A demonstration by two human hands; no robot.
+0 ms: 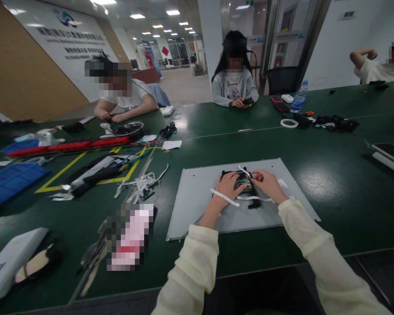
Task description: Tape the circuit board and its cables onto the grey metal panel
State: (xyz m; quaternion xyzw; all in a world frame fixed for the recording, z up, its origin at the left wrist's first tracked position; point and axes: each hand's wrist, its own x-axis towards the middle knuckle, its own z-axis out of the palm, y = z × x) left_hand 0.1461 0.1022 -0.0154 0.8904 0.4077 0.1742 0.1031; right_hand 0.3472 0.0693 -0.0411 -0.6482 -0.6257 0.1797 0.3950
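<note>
A: Start at the left. What lies there?

B: A blue tray (9, 181), a red strip (68, 146) and a heap of white strips (141, 183) on the green desk (331, 183), well apart from the work.

A: And the work itself?

B: A small black circuit module (241, 181) sits on a grey panel (197, 201) in front of the person. The left hand (228, 186) lies curled on the module's left side, a white strip (223, 197) draped across its wrist. The right hand (265, 183) pinches what seems to be a white ribbon cable (244, 170) at the module's top right edge.

A: Which step, would you say?

B: Probably seating or freeing that cable. It calls for a steady left hold and a fine pull or push along the connector.
</note>
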